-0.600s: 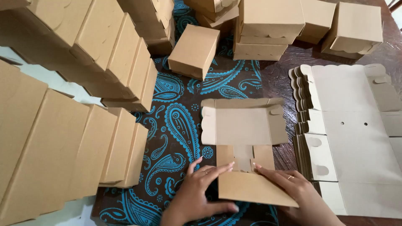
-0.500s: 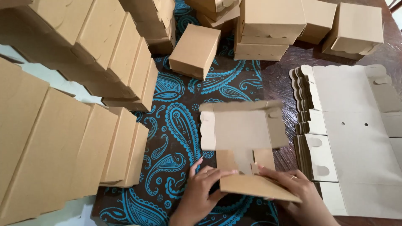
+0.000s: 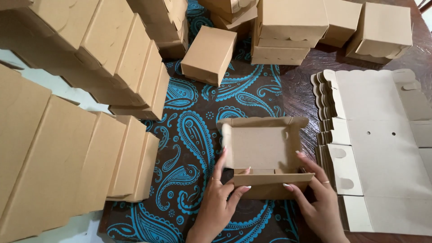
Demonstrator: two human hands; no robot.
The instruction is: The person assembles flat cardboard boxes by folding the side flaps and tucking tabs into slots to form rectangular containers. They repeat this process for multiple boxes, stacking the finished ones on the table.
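Brown cardboard box (image 3: 261, 148), half-folded, one in hand on the blue paisley cloth (image 3: 193, 121).
Left hand (image 3: 218, 202) and right hand (image 3: 317, 198) grip its near flap; one flat stack (image 3: 382, 148) lies right, closed boxes (image 3: 209, 54) crowd beyond.

My hands grip a half-folded brown cardboard box (image 3: 263, 150) on the blue paisley cloth (image 3: 198, 130). My left hand (image 3: 218, 198) presses its near-left corner, and my right hand (image 3: 317, 198) holds the near flap from the right. Right of the box lies a stack of flat box blanks (image 3: 382, 148). Beyond and left of it stand finished boxes (image 3: 209, 54).
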